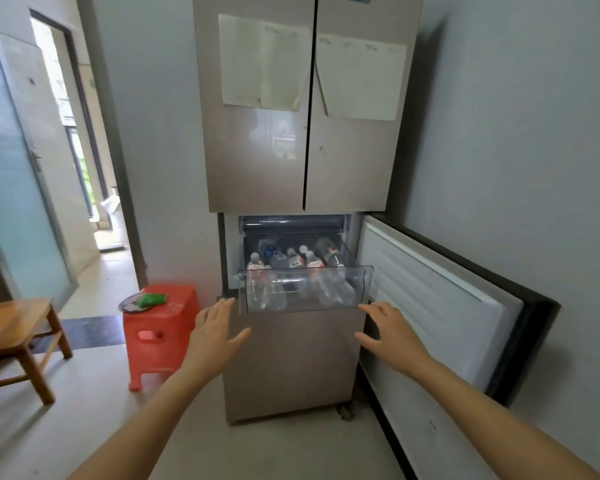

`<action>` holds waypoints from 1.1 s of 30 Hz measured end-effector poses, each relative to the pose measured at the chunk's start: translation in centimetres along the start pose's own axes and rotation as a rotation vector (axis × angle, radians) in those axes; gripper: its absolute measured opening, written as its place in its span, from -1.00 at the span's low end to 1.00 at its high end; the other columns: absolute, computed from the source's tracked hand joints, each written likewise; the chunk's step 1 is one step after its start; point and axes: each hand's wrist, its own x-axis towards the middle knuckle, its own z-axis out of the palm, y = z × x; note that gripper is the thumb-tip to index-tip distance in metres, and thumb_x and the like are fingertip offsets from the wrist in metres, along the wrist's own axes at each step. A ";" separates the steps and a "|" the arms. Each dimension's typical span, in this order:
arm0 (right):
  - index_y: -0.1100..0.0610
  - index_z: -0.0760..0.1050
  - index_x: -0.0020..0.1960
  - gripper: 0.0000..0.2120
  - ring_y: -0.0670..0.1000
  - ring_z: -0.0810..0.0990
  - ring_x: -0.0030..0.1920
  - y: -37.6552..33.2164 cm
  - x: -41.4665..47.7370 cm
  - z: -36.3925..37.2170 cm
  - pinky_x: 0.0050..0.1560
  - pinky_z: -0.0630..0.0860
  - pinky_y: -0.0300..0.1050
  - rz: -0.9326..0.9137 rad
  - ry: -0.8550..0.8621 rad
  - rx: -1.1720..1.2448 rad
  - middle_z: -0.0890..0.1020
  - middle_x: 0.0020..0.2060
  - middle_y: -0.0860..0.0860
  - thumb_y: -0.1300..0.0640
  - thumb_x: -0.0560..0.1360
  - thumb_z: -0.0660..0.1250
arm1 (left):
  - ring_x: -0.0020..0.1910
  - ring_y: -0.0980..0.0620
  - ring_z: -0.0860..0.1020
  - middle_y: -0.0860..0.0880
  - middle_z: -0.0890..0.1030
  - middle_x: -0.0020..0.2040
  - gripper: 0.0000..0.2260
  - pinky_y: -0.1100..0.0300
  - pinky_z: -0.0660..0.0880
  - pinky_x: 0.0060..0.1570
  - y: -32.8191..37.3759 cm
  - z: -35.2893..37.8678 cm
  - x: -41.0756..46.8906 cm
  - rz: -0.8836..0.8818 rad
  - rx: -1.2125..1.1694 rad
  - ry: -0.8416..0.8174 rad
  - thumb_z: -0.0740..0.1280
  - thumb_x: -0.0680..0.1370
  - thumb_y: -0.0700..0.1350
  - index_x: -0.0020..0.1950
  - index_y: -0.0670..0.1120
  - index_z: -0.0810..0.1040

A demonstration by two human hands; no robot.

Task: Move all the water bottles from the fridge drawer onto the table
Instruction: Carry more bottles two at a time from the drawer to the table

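Here we are at the fridge (291, 161), with its lower door (430, 306) swung open to the right and the clear fridge drawer (362, 289) pulled out toward us. It looks like the very start of the unloading: the water bottles (329, 289) all lie in that drawer, piled on their sides and overlapping, caps pointing to the far end, too jumbled for a sure count. Our left hand (215, 327) hovers just below the drawer's left corner, fingers spread and loose, holding nothing. Our right hand (388, 332) sits near the right corner, just as slack and empty. Neither one touches the plastic. Next, we reckon, a hand must go over the near rim, down among the bottles, and wrap round one body; the top ones look easiest to free. The wooden table (11, 323) stands well off to the left, so each bottle means a turn that way, past the red stool (160, 341) with its plate (132, 303).
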 end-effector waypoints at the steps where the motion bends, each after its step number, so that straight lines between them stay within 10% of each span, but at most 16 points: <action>1: 0.04 0.18 0.45 -0.44 0.02 0.25 0.40 0.8 2.5 0.3 0.39 0.27 -0.08 -0.006 0.009 0.023 0.27 0.40 0.03 -0.06 0.52 0.25 | 0.47 -0.09 0.12 -0.06 0.21 0.49 -0.42 -0.07 0.21 0.39 0.3 1.0 2.2 0.005 0.002 0.001 0.27 0.52 0.03 0.48 -0.05 0.14; 22: 0.11 0.34 0.36 -0.48 0.08 0.48 0.22 9.3 34.6 7.2 0.18 0.44 -0.07 0.119 -0.091 0.309 0.48 0.24 0.09 0.02 0.45 0.35 | 0.24 0.01 0.38 -0.12 0.45 0.29 -0.69 0.14 0.32 0.24 -1.0 10.7 33.1 -0.001 -0.086 -0.081 0.28 0.53 -0.07 0.25 -0.12 0.47; 26: 0.16 0.40 0.30 -0.57 0.05 0.53 0.09 10.0 40.0 7.5 0.01 0.37 -0.23 0.215 -0.073 0.299 0.54 0.15 0.11 0.15 0.46 0.36 | 0.09 0.05 0.46 -0.10 0.51 0.19 -0.75 0.28 0.33 0.00 -1.7 13.0 39.2 0.003 -0.111 -0.196 0.26 0.55 -0.08 0.18 -0.13 0.52; 33: 0.20 0.44 0.28 -0.60 0.02 0.54 0.07 11.9 44.4 10.2 -0.04 0.34 -0.30 0.370 -0.133 0.300 0.58 0.16 0.12 0.16 0.46 0.35 | 0.08 -0.02 0.53 -0.06 0.56 0.13 -0.73 0.08 0.48 0.12 -0.4 20.3 44.5 0.027 -0.152 -0.469 0.24 0.54 0.00 0.17 -0.10 0.51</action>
